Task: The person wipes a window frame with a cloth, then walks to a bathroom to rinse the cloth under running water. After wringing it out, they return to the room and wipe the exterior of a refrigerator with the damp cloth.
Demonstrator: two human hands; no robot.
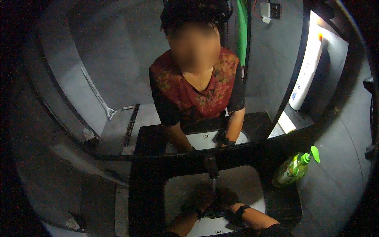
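Both of my hands are low inside a white washbasin (174, 186), under a dark faucet (211, 167). A thin stream of water (213, 184) runs from the spout between them. My left hand (202, 195) is on the left of the stream and my right hand (228, 197) on the right, close together. Deep shadow hides the fingers, so whether they hold anything is unclear. Dark bands circle both wrists, the right wristband (241, 209) showing more plainly. Near the basin's front wall is a round metal fitting (218, 232).
A green-topped pump bottle (294, 169) stands on the black counter (281, 201), right of the basin. Behind the faucet a large mirror (133, 59) reflects a person in a floral top. At upper right, a white tube (306, 74) stands on a lit shelf beside a pale flat box (286, 123).
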